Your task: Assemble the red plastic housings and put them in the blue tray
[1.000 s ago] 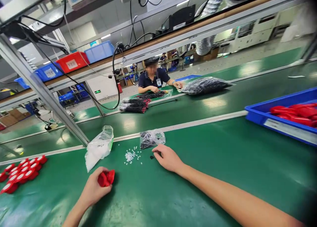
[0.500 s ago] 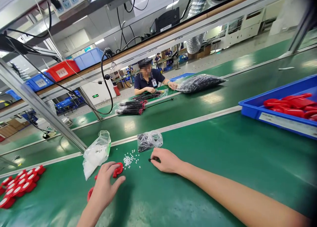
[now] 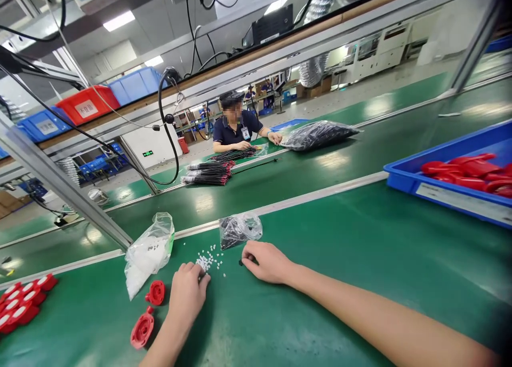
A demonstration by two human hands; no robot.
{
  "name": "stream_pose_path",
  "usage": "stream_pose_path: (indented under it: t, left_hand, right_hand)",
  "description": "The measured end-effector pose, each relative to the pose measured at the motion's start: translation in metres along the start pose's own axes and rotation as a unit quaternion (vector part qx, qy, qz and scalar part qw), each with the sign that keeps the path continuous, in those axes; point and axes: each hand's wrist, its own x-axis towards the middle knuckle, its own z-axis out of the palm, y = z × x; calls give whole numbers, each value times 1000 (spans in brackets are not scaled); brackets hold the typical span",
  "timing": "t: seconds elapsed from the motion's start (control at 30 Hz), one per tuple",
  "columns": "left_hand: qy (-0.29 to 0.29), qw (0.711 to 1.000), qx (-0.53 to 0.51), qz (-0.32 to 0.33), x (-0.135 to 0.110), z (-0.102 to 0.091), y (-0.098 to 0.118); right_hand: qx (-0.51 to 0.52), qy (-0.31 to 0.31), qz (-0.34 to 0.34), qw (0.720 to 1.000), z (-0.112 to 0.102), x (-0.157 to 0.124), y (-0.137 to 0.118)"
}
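Observation:
My left hand (image 3: 187, 294) rests on the green belt with its fingertips curled at a scatter of small white pellets (image 3: 208, 260); what they pinch is hidden. Two red round plastic parts (image 3: 156, 293) (image 3: 141, 330) lie loose just left of it. My right hand (image 3: 268, 261) lies further right, fingers pinched on a small black piece (image 3: 241, 262) on the belt. Just beyond it sits a clear bag of black pieces (image 3: 239, 229). A clear bag of white pellets (image 3: 147, 254) lies to the left.
A group of red-and-white parts (image 3: 22, 305) sits at the far left. A blue bin of red parts (image 3: 456, 188) stands at the right. Across the conveyor a person (image 3: 236, 127) works beside black cable bundles (image 3: 210, 173) and a black bag (image 3: 318, 134). A metal post (image 3: 64, 188) slants at left.
My left hand has let go of the red parts, which now lie on the belt, and has moved right to the white pellets. My right hand has stayed at the black piece.

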Motion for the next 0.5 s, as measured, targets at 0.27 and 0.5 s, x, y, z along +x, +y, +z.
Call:
stream_pose_path:
  t: [0.27, 0.5]
  left_hand:
    - [20, 999, 16, -25, 0, 13, 3]
    - [5, 919, -394, -4, -13, 5, 24]
  right_hand:
    - [255, 120, 126, 951, 24, -2, -18]
    - [262, 98, -34, 959, 41, -25, -60]
